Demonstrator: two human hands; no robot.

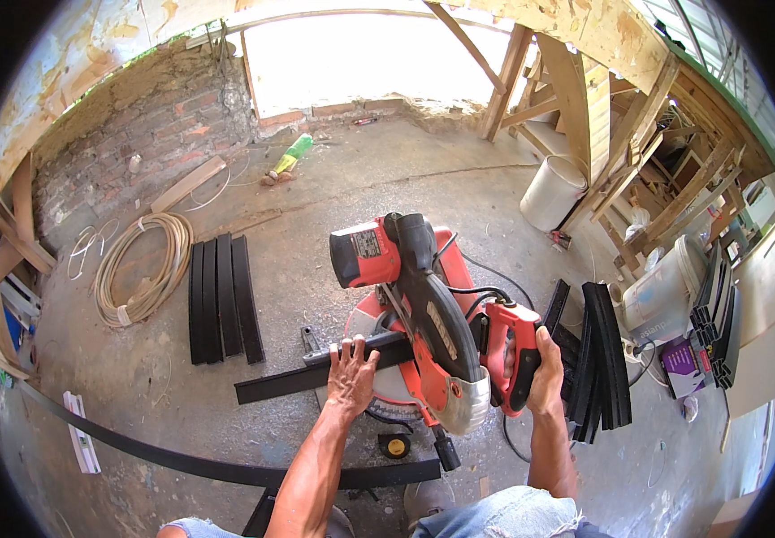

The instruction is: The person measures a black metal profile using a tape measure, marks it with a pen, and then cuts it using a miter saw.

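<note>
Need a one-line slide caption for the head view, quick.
Left hand presses a black strip onto a red miter saw; right hand grips its handle.

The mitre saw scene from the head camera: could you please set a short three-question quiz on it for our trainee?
1. True or false: the right hand grips the handle of the mitre saw.
2. What does the left hand press down? A) coiled hose B) black strip C) white bucket
3. Fill in: the small yellow tape measure lies on the ____.

Key: 1 true; 2 B, the black strip; 3 floor.
</note>
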